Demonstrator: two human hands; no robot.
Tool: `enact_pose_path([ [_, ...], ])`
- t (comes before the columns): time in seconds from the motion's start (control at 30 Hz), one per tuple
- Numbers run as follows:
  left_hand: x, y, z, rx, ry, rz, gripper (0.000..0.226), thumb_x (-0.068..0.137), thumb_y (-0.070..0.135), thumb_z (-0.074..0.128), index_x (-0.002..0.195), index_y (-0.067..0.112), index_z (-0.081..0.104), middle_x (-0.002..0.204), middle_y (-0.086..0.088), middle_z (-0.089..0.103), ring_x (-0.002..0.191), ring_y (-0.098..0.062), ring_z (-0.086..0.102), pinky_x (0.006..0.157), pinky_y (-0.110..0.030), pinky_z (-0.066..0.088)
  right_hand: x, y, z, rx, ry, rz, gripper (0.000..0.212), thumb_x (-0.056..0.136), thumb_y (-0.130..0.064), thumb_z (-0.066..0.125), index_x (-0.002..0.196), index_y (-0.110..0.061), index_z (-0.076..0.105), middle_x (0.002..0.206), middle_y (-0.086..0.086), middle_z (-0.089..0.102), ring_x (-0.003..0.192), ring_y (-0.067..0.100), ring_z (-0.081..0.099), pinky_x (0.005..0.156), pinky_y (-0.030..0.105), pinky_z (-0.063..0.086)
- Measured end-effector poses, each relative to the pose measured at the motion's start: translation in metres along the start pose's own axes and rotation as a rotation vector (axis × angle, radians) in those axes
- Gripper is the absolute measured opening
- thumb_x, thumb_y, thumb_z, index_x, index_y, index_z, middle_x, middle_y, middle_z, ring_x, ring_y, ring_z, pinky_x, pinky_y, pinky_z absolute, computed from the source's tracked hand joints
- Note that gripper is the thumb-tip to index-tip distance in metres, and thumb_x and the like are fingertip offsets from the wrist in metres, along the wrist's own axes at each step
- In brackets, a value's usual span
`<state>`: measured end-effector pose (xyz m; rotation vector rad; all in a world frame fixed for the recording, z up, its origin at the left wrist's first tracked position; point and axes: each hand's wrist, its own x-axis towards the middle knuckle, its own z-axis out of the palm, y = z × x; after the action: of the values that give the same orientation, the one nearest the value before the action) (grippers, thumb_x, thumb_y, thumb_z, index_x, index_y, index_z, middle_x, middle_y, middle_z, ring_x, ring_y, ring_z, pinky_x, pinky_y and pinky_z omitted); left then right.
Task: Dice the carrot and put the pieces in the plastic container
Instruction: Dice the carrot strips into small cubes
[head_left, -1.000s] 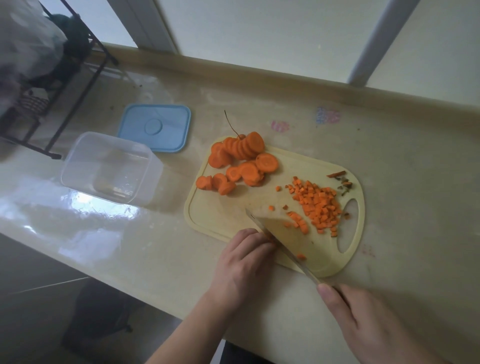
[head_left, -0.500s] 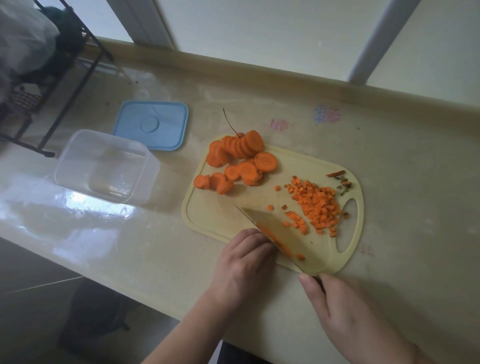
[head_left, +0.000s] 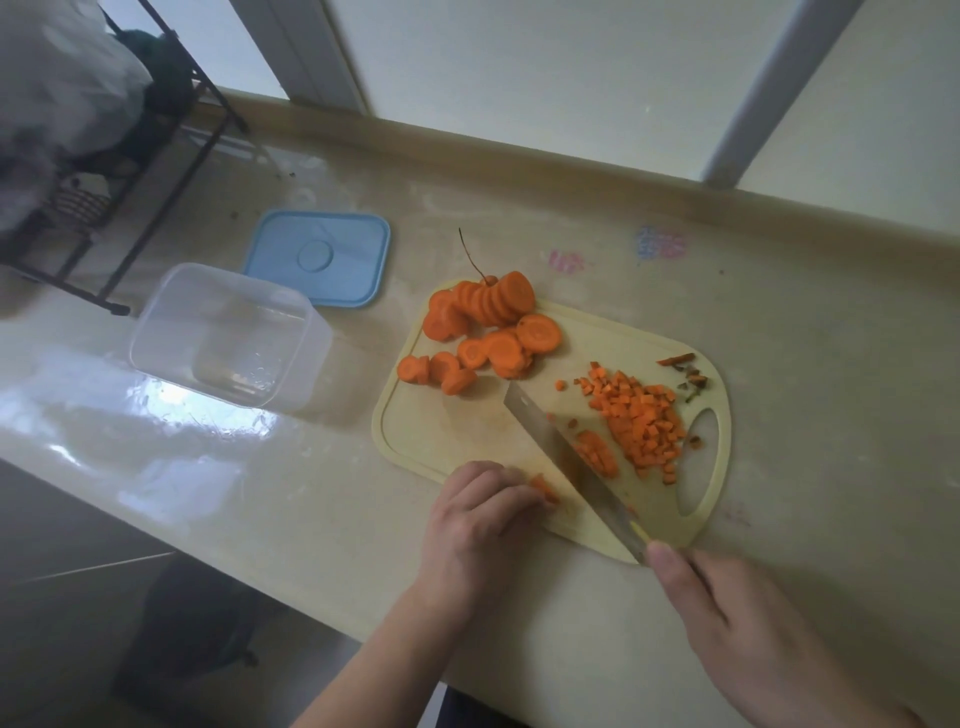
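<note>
No writing can be read; two smudged coloured marks (head_left: 660, 242) sit on the surface (head_left: 805, 364) at 1 o'clock. The cutting board (head_left: 447, 421) overhangs nothing, its 6 o'clock edge near the surface's front edge. The left hand (head_left: 480, 514) curls its grip round a carrot piece (head_left: 543, 488), touching the knife (head_left: 561, 457) gripped by the right hand (head_left: 727, 613). Diced carrot (head_left: 641, 421) lies at 3 o'clock of the blade, carrot slices (head_left: 483, 327) at 12. The plastic container (head_left: 228, 338) stands at 9 o'clock, well apart, beside its blue lid (head_left: 319, 257).

Clear rectangular plastic container (head_left: 228, 338) stands on beige surface (head_left: 805, 364), left of pale yellow plastic cutting board (head_left: 452, 431); blue square plastic lid (head_left: 319, 257) lies behind container.
</note>
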<state>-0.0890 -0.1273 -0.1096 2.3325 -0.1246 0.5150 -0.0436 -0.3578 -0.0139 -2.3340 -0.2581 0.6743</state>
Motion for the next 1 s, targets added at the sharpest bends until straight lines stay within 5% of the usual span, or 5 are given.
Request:
enact_pose_path([
  [0.17, -0.008, 0.0, -0.012, -0.037, 0.053, -0.087, 0.007, 0.092, 0.006, 0.073, 0.096, 0.01, 0.077, 0.099, 0.004, 0.07, 0.097, -0.013, 0.066, 0.083, -0.027, 0.054, -0.004, 0.0, 0.007, 0.017, -0.087, -0.026, 0.059, 0.079, -0.079, 0.019, 0.076, -0.026, 0.048, 0.059, -0.004, 0.052, 0.057, 0.003, 0.053, 0.057, 0.021, 0.039],
  [0.47, -0.001, 0.005, -0.009, 0.059, 0.036, -0.085, 0.007, 0.083, 0.002, 0.076, 0.088, 0.006, 0.075, 0.091, -0.003, 0.07, 0.086, -0.019, 0.066, 0.072, -0.032, 0.055, 0.006, 0.011, 0.006, 0.041, -0.174, 0.046, 0.078, 0.076, -0.083, 0.02, 0.068, -0.009, 0.043, 0.052, -0.003, 0.044, 0.049, 0.006, 0.043, 0.05, 0.024, 0.033],
  [0.6, -0.002, 0.003, -0.008, 0.068, 0.045, -0.066, 0.005, 0.084, 0.007, 0.078, 0.086, 0.006, 0.074, 0.089, -0.002, 0.068, 0.085, -0.02, 0.066, 0.073, -0.032, 0.055, 0.012, 0.016, -0.012, 0.081, -0.152, 0.187, 0.064, 0.078, -0.071, 0.027, 0.052, -0.014, 0.039, 0.044, -0.001, 0.04, 0.041, 0.005, 0.038, 0.051, 0.031, 0.035],
  [0.83, -0.001, 0.004, -0.007, 0.057, 0.025, -0.077, 0.004, 0.085, 0.01, 0.077, 0.086, 0.006, 0.075, 0.089, -0.002, 0.068, 0.085, -0.018, 0.065, 0.073, -0.032, 0.055, 0.024, 0.017, -0.024, 0.307, -0.166, 0.358, 0.059, 0.075, -0.071, 0.034, 0.061, -0.014, 0.039, 0.046, 0.002, 0.027, 0.038, 0.014, 0.018, 0.038, 0.015, 0.016],
  [1.0, 0.006, 0.018, -0.017, -0.105, 0.129, -0.127, 0.009, 0.088, 0.008, 0.067, 0.096, 0.01, 0.071, 0.099, 0.001, 0.064, 0.091, -0.019, 0.064, 0.075, -0.037, 0.054, 0.018, 0.01, -0.029, 0.177, -0.153, 0.162, 0.069, 0.081, -0.079, 0.027, 0.06, -0.015, 0.039, 0.044, -0.004, 0.034, 0.038, 0.007, 0.03, 0.042, 0.022, 0.025],
])
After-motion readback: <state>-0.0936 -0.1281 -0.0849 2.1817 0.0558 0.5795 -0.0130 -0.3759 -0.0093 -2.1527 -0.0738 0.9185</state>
